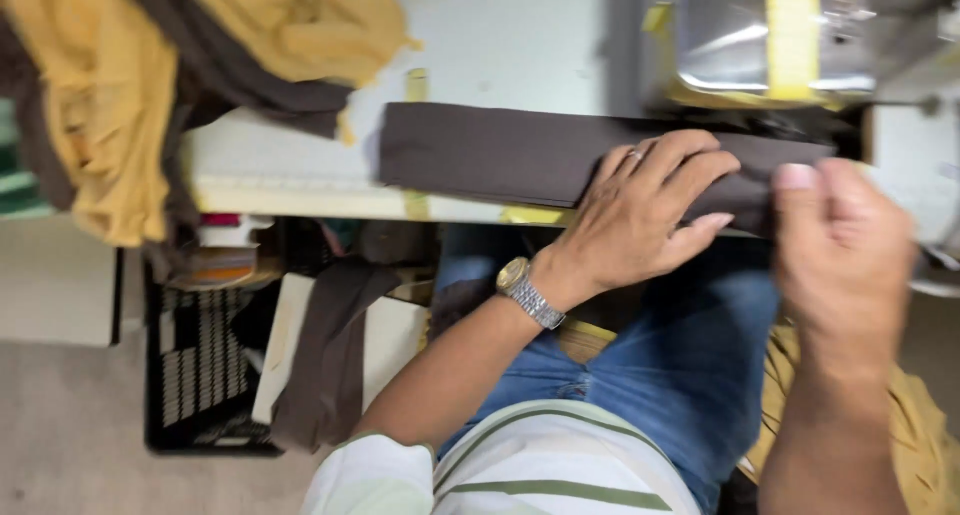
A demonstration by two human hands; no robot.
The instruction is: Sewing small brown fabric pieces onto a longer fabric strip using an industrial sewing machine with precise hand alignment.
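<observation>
Brown fabric strip [500, 155] lies flat along the tabletop [300, 165] edge, running toward the sewing machine [790, 45] — left hand [640, 215] pressing it down with spread fingers, right hand [840, 255] pinching its end — apparently to keep it straight.

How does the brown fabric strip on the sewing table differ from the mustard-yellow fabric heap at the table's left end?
The flat brown fabric strip lies smoothed along the table edge; the mustard-yellow fabric heap is bunched and hangs over the end. The left hand presses the strip; no hand touches the heap. Both rest on the white sewing table.
</observation>
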